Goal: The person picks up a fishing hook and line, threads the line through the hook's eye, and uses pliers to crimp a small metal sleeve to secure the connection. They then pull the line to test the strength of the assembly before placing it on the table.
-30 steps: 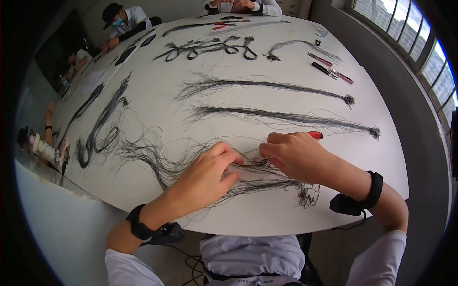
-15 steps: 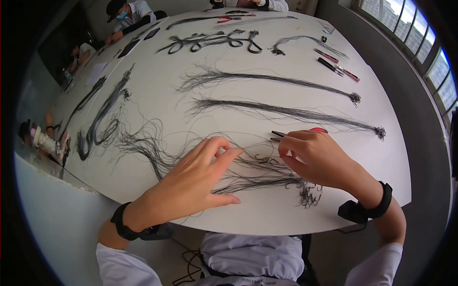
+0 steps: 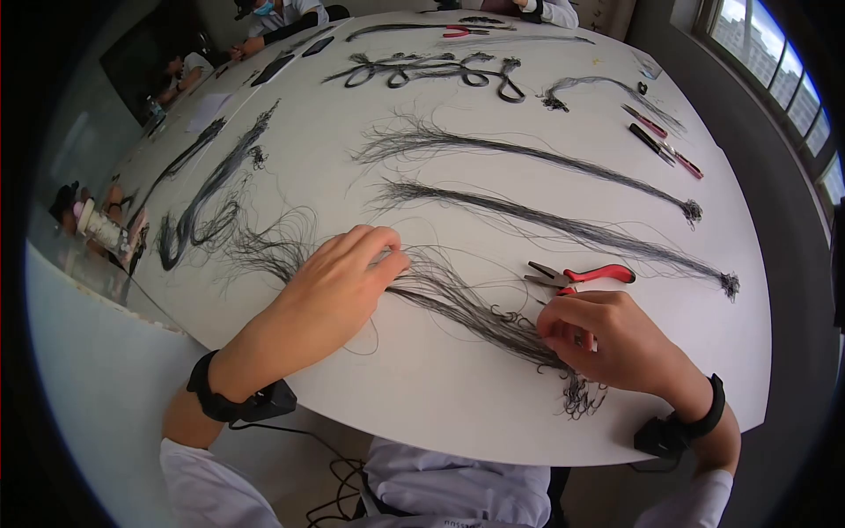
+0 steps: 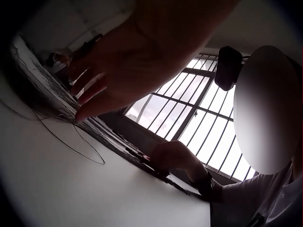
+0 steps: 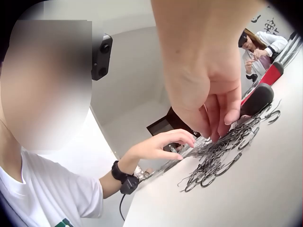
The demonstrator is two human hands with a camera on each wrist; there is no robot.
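A bundle of dark fishing lines [image 3: 471,326] runs across the near table, with a cluster of fish hooks [image 3: 583,398] at its right end. My right hand [image 3: 607,339] pinches the bundle just above these hooks; in the right wrist view its fingertips are among the hooks [image 5: 213,163]. Farther left, my left hand [image 3: 339,286] lies over the lines, fingers bent loosely and thumb apart from them. The left wrist view shows its thumb tip at the strands. Red-handled pliers [image 3: 607,274] lie just beyond my right hand, jaws pointing left, one handle partly hidden.
Two straight line bundles [image 3: 546,157] with hook clumps lie beyond my hands. Looped bundles [image 3: 422,70] are farther back, more tools [image 3: 664,145] at the right. A bent bundle [image 3: 211,194] lies left. Other people [image 3: 282,18] sit around the table.
The head view has swung, shifting the table right and downward. My left hand has moved left along the lines, and the strands have drawn together. The pliers show more fully beyond my right hand.
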